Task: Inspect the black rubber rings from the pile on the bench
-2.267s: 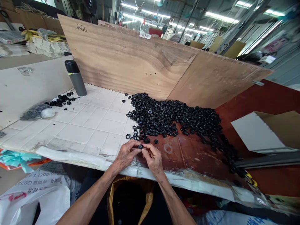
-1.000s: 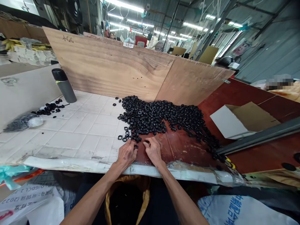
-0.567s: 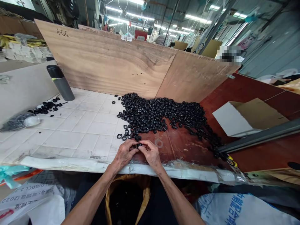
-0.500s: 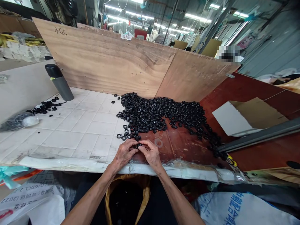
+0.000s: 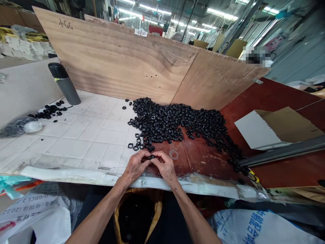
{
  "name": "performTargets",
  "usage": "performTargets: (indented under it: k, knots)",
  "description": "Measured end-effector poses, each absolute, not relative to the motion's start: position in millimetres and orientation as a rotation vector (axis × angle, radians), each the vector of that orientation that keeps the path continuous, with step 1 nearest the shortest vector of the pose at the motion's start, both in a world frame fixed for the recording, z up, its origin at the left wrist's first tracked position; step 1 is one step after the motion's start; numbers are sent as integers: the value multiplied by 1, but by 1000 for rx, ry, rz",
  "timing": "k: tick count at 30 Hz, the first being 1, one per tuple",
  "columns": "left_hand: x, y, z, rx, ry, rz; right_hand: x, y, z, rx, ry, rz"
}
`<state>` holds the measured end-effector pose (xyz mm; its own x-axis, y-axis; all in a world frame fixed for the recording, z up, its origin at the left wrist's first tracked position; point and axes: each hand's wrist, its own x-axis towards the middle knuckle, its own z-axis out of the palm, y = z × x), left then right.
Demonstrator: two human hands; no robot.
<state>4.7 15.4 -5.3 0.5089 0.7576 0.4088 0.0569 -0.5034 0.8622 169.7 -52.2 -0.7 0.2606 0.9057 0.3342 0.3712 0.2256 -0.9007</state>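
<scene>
Both hands meet at the front of the table, pinching one small black ring-shaped part (image 5: 150,157) between their fingertips. My left hand (image 5: 137,166) is closed on its left side, and my right hand (image 5: 164,165) is closed on its right side. Fingers cover much of the part, so its exact kind is hard to make out. Just beyond my fingers spreads a big pile of black nut-like rings (image 5: 175,122), with a few loose ones on its left side. Below the table edge, an open yellow sack (image 5: 116,217) with a dark inside stands between my legs.
A grey bottle with a black lid (image 5: 66,86) stands at the left, near scattered small black pieces (image 5: 50,111) and a plastic bag of dark parts (image 5: 17,127). A plywood board (image 5: 119,57) closes off the back. At the right are an open cardboard box (image 5: 261,130) and a metal bar (image 5: 284,151).
The camera view has tilted slightly, shifting the table and board a little. My hands stay in nearly the same place, still pinching a small black part.
</scene>
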Motion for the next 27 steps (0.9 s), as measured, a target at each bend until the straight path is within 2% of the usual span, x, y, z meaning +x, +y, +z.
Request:
performTargets:
  k: [6, 13, 22, 27]
  knots:
    - [4, 16, -5, 1980, 593, 1084, 169, -51, -1, -1420, -1313, 617]
    - [6, 14, 1, 1994, 552, 1106, 167, -50, 0, -1521, -1331, 450]
    - [6, 15, -2, 1953, 599, 1157, 167, -57, 1, -1443, -1336, 602]
    - [6, 15, -2, 1925, 599, 1167, 166, -53, 3, -1525, -1483, 462]
